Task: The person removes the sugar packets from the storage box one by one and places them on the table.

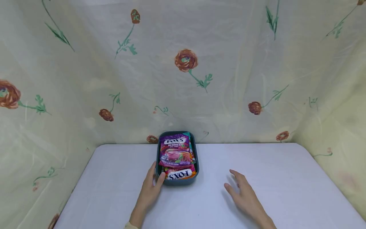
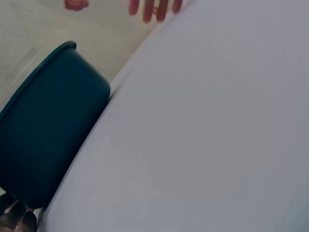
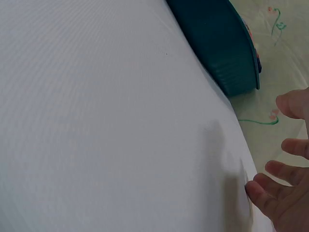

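Steadying the tub [image 1: 180,182] seems the step: L hand [image 1: 150,189] pinches its corner at 7 o'clock; tub's approx. 11 o'clock on table [image 1: 120,178]. R hand [image 1: 243,195], fingers spread, holds nothing at tub's 4; next move prob. calls for it closing in. Head cam shows candy packs [image 1: 175,152] inside; L wrist cam, just outer wall.

Left hand [image 1: 149,190] reaches forward; right hand [image 1: 246,199] hovers, loosely spread
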`<state>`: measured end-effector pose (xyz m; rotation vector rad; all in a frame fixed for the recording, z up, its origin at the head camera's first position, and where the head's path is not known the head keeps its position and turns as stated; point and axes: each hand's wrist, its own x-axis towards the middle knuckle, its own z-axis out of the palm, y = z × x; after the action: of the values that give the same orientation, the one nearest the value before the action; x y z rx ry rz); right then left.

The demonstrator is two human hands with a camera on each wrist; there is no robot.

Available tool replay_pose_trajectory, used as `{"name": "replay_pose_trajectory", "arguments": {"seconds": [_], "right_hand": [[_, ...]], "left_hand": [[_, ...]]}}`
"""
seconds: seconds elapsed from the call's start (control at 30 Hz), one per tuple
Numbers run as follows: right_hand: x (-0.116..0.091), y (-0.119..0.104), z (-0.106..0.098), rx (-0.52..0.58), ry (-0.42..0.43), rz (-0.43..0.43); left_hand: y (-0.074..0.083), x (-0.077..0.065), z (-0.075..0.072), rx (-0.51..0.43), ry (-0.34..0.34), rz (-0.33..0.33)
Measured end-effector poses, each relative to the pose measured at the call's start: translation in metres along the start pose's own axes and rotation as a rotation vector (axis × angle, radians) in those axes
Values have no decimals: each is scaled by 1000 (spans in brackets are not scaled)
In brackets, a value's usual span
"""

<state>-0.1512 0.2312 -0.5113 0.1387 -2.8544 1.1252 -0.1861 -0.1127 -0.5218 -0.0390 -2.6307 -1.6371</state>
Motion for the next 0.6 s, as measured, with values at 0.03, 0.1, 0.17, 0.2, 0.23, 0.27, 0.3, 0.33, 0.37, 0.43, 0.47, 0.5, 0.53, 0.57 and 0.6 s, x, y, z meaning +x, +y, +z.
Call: {"name": "replay_pose_trajectory", "arguments": {"seconds": [0.03,0.1,0.17,0.2,0.23,0.27,0.3,0.33,0.37,0.43,0.47,0.5,0.53,0.57,0.6], "right_hand": [[2,-2,1,35,-2,7],[5,-4,2,95,6,1],[8,-5,9,164,18,-16],[9,-5,12,195,28,-22],[10,-5,16,228,38,-29],[11,-5,19,269,43,-40],[12,-5,22,310,46,-48],[12,-6,25,347,47,-52],[13,-6,27,380,43,-55],[13,-7,31,435,40,-58],[14,-8,32,457,44,-56],[15,-9,33,478,47,-50],[16,-10,33,498,51,-48],[17,-11,33,523,55,-50],[19,-11,33,545,56,-50]], "left_hand": [[-1,2,7,-61,35,-9],[1,6,18,-177,100,-31],[2,8,25,-291,151,-64],[3,9,27,-344,173,-77],[4,10,30,-395,191,-94],[6,10,31,-434,210,-109],[6,11,33,-468,229,-121],[7,11,34,-496,245,-129],[7,11,35,-514,257,-137],[7,10,36,-527,272,-143],[6,10,36,-526,275,-139],[5,10,35,-531,278,-134],[5,10,35,-530,277,-133],[5,10,35,-525,271,-131],[5,10,34,-526,268,-127]]}}
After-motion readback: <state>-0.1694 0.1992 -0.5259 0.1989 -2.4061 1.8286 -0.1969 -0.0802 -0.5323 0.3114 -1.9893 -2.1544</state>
